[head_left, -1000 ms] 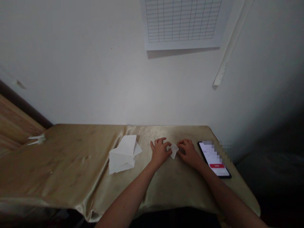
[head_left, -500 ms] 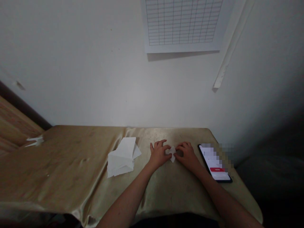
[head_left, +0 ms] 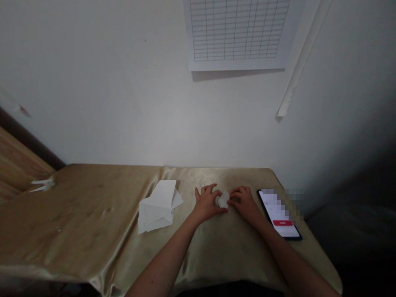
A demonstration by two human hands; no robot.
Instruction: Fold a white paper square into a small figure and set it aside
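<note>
A small folded piece of white paper [head_left: 223, 200] is between my two hands, low over the cloth. My left hand [head_left: 206, 204] has its thumb and index finger curved around the paper's left side, with the other fingers spread away. My right hand [head_left: 244, 201] pinches the paper's right edge between thumb and fingertips. To the left of my left hand lies a loose pile of white paper sheets [head_left: 157, 210], some with torn edges.
A gold satin cloth [head_left: 77, 218] covers the table. Right of my right hand lies a phone [head_left: 280, 218] with its screen lit. White scraps [head_left: 43, 184] rest at the far left. Behind the table, a printed grid sheet [head_left: 236, 64] hangs on the wall.
The small paper has turned and shows a broader face. My left thumb has slid lower and extended, widening its gap from the index finger. The pile and phone stay put.
</note>
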